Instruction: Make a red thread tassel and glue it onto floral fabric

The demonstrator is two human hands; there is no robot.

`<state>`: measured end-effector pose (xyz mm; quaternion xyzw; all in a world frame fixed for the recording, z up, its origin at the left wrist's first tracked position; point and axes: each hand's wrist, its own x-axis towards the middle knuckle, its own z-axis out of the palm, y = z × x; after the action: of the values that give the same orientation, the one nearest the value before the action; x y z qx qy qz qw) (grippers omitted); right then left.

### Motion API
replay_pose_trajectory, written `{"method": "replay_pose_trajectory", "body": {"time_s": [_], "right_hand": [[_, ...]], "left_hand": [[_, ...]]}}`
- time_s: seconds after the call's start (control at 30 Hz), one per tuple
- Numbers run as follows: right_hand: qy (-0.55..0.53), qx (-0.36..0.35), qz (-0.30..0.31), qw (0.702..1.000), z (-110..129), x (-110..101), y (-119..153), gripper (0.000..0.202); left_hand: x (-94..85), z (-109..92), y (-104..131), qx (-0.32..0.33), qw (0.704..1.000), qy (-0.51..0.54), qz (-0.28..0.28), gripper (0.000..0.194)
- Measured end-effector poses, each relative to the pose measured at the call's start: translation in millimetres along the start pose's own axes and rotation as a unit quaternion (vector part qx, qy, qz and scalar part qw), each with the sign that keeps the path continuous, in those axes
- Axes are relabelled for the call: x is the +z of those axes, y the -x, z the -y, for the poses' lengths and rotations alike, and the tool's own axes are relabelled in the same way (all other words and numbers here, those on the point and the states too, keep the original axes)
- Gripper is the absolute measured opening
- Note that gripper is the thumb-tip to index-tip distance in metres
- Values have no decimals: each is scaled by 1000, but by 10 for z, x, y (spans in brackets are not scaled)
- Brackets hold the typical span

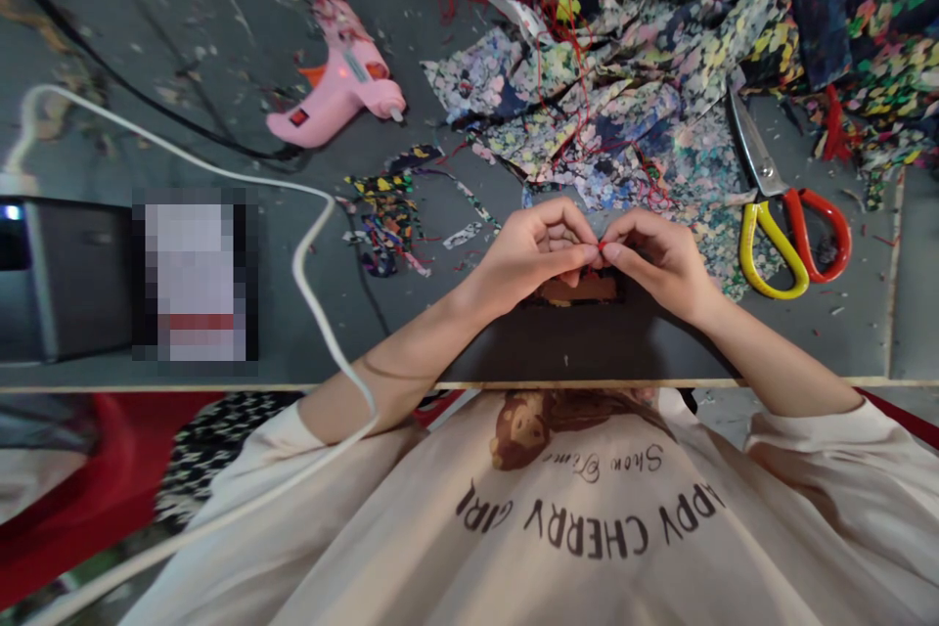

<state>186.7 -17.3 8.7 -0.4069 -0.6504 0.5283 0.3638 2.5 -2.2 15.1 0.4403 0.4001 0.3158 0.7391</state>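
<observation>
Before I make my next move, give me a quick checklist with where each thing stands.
1. Small red piece between the fingertips of left hand and right hand: ok.
2. Pink glue gun nozzle off the patterned fabric: ok.
3. Glue gun cool: cannot tell.
4. Scissors clear of both hands: ok, off to the right.
5. White cable clear of the left arm: not ok, it crosses it in view.
6. Table free of scraps: not ok.

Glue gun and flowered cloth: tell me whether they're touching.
Apart. The head view shows bare grey tabletop between the nozzle of the glue gun and the nearest edge of the flowered cloth.
</observation>
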Motion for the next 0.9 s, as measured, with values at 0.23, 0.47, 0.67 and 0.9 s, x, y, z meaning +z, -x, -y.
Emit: {"method": "replay_pose_trajectory", "body": {"time_s": [0.23,0.47,0.67,0.9], "right_hand": [[-1,-11,-3,1000,10,-12,4,18],[30,-4,-1,1000,38,-9,-1,19],[105,-51,2,993,35,-9,1,10],[111,-59,7,992,35,-6,2,10]], "left_hand": [[-2,1,5,3,1000,-10,5,22],[10,-9,5,8,1000,-14,1,27],[18,-21,3,6,999,-41,7,30],[11,-6,5,4,998,-57,7,31]]}}
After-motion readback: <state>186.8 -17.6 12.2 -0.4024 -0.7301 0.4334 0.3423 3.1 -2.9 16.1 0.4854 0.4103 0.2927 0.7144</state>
